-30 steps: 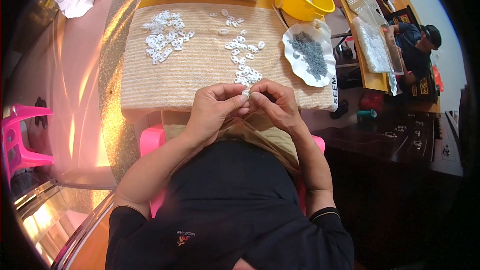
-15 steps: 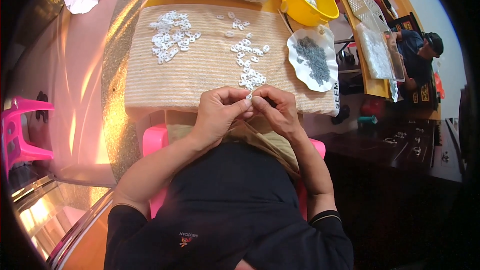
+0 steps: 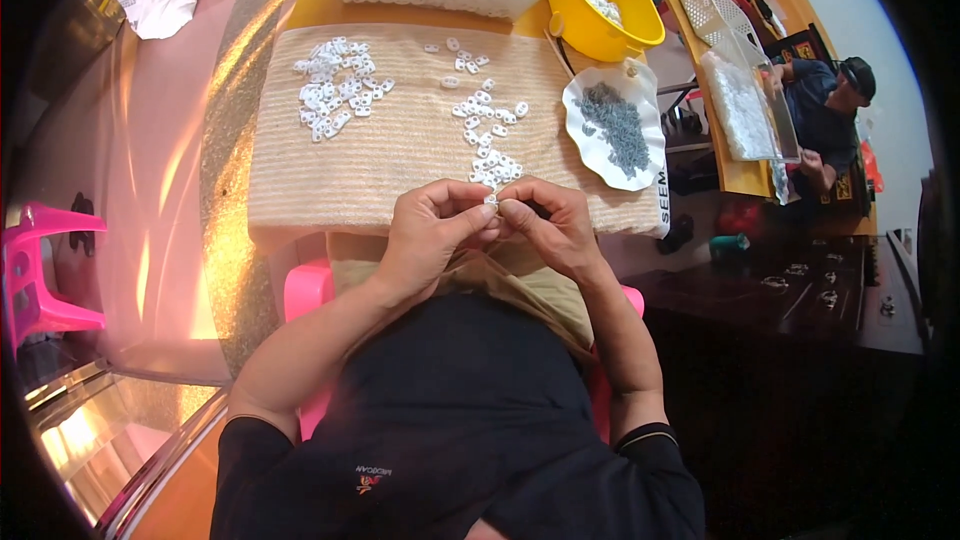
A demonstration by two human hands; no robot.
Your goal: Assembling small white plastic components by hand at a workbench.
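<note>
Just off the near edge of a cloth-covered table [image 3: 400, 155], both my hands meet at the fingertips. My left hand [image 3: 432, 230] pinches a small white plastic piece [image 3: 491, 200] between thumb and forefinger. From the other side, my right hand [image 3: 552, 225] presses thumb and fingers against the same piece. Several loose white oval pieces with holes [image 3: 495, 169] lie right beyond my fingers, and a strung-out group runs farther up the cloth. A larger pile of white pieces [image 3: 335, 85] lies at the far left. On the right, a white scalloped dish [image 3: 640, 176] holds small grey parts [image 3: 615, 125].
A clear bin [image 3: 450, 5] full of white pieces stands at the back. Beside it is a yellow basin [image 3: 625, 35]. Across to the right, another person [image 3: 825, 105] sits by a second bin [image 3: 740, 110]. A pink stool [image 3: 45, 270] stands at left.
The view has shifted slightly, so the table things appear a little lower and further left. My hands keep the same pinch on the white piece. The other person's hand now shows lower, beside the bin.
</note>
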